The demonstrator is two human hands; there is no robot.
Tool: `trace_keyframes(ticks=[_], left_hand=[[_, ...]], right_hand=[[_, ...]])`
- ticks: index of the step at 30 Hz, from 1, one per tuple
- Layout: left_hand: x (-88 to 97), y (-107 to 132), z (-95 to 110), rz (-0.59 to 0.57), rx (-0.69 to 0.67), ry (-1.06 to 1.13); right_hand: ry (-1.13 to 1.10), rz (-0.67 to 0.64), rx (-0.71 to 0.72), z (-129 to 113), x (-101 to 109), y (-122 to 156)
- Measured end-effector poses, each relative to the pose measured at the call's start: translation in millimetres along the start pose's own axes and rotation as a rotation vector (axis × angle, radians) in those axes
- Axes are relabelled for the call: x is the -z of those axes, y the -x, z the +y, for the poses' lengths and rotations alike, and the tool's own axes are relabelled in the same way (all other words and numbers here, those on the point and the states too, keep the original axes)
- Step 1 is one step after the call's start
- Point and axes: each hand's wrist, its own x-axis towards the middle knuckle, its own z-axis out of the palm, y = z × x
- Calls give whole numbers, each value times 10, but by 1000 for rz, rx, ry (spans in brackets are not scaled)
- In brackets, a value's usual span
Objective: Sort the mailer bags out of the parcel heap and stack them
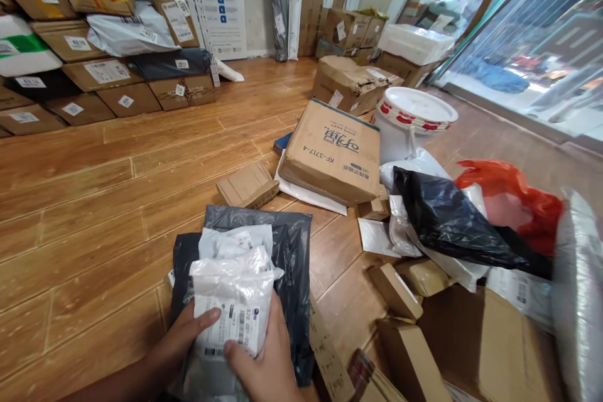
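A white plastic mailing bag [233, 295] with a printed shipping label is gripped between my two hands at the lower middle. My left hand [191, 330] closes on its left side, thumb on the label. On the right side my right hand [264, 352] holds it, the thumb pressing near the barcode and the fingers hidden behind. Just beyond lies another whitish mailing bag [235, 240]. Beneath them is a dark grey mailing bag [292, 264]; how the bags rest on one another is partly hidden.
Labelled parcels [108, 72] fill a shelf at the far left. Ahead on the wood floor [94, 201] lie a large carton [334, 144] and a small carton [247, 185]. A white bucket [414, 110], black bag [443, 220], orange bag [513, 195] and several boxes crowd the right.
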Motion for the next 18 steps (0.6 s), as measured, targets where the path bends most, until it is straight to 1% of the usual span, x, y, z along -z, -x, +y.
trace_keyframes(ticks=[2, 4, 7, 9, 11, 14, 16, 18], left_hand=[[81, 44, -73, -62, 46, 63], [175, 51, -125, -112, 47, 77], [260, -26, -119, -153, 48, 14], [258, -123, -68, -124, 78, 0], [218, -223, 0, -84, 128, 7], [124, -322, 85, 1, 218, -18], [65, -348, 96, 37, 230, -21], [25, -364, 56, 50, 201, -25]], right_hand=[[53, 4, 53, 29, -13, 82], [96, -31, 84, 76, -11, 129], [129, -78, 60, 90, 25, 69], [126, -109, 40, 48, 59, -60], [100, -143, 38, -3, 84, -206], [73, -134, 40, -27, 83, -337], [72, -119, 56, 10, 82, -351], [53, -135, 111, 78, 146, -375]])
